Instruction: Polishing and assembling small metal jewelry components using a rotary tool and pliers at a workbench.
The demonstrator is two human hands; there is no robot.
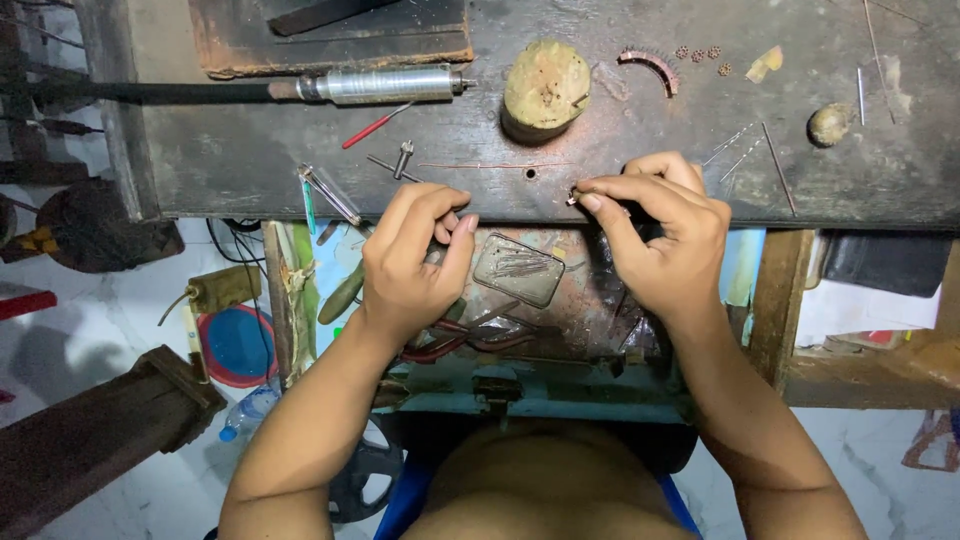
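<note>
The right hand [660, 240] rests at the front edge of the dark, worn surface [250, 160], its fingers [600, 192] pinched shut on a tiny metal piece [573, 197] that shows just past the fingertips; the piece is too small to tell its shape. The left hand [410, 262] hangs just off the same edge, above an open drawer [560, 300], with its fingers curled inward and thumb close to the forefinger; whether it holds anything I cannot tell. Between the two hands, inside the drawer, lies a small flat tin [518, 269] with thin rods in it, and red-handled pliers [440, 345] lie lower down. On the surface, a rounded wooden block [545, 88] stands behind the hands, a silver rotary handpiece [385, 85] on a dark hose lies to its left, and a red-handled pick [372, 127] lies near it. A curved toothed strip [652, 68] and small rosette-shaped bits [700, 55] sit farther back on the right, with thin wires [735, 148] nearby.
</note>
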